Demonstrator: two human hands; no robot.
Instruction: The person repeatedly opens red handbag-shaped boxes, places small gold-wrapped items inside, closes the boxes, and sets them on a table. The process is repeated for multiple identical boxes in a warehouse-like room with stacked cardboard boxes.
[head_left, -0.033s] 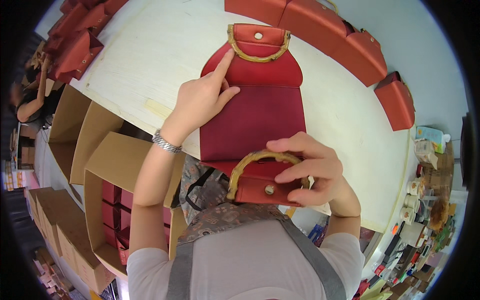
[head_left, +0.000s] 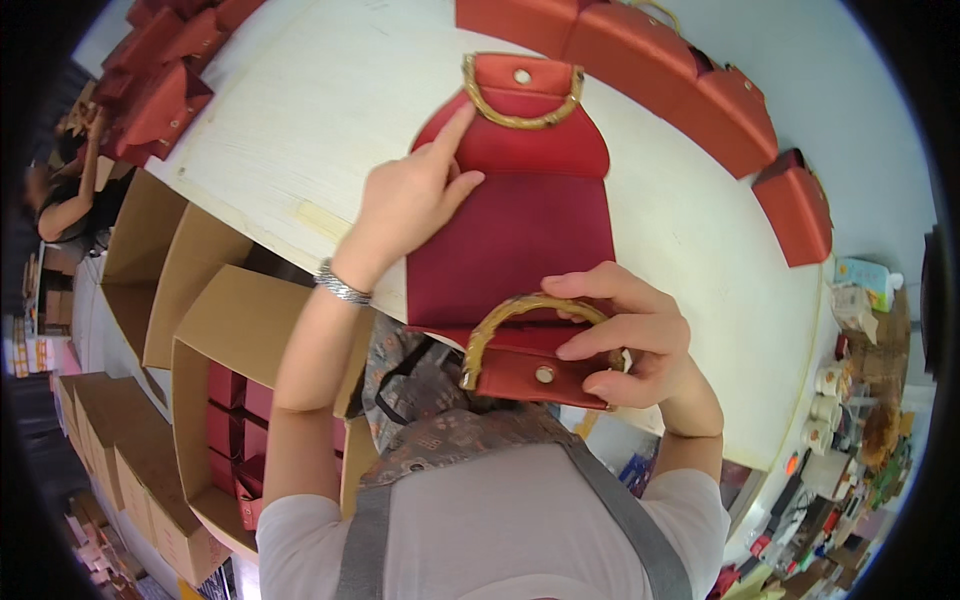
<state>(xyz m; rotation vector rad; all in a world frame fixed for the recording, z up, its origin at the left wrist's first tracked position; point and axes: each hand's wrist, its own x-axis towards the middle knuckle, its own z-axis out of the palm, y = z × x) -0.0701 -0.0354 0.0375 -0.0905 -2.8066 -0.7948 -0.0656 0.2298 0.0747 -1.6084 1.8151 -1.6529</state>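
A red handbag (head_left: 510,235) lies opened out flat on the white table in front of me, its dark red inside facing up. At its far end a curved bamboo handle (head_left: 530,122) is held by a red tab with a round metal stud. My left hand (head_left: 405,210) rests on the bag's left side, index finger stretched to that handle's left end, thumb apart, other fingers curled under. A second bamboo handle (head_left: 492,322) is at the near end, over the table's edge. My right hand (head_left: 635,340) grips its right side, covering that end.
Finished-looking red handbags (head_left: 640,60) stand along the far edge, with one more (head_left: 795,210) at the right. Others are heaped at far left, near a person (head_left: 65,210). An open carton (head_left: 185,430) of red bags stands by my left arm. Cups (head_left: 825,410) and clutter fill the right.
The near handle and its tab have shifted slightly away from my body with my right hand. My left hand keeps its place on the bag; the whole view has shifted a little.
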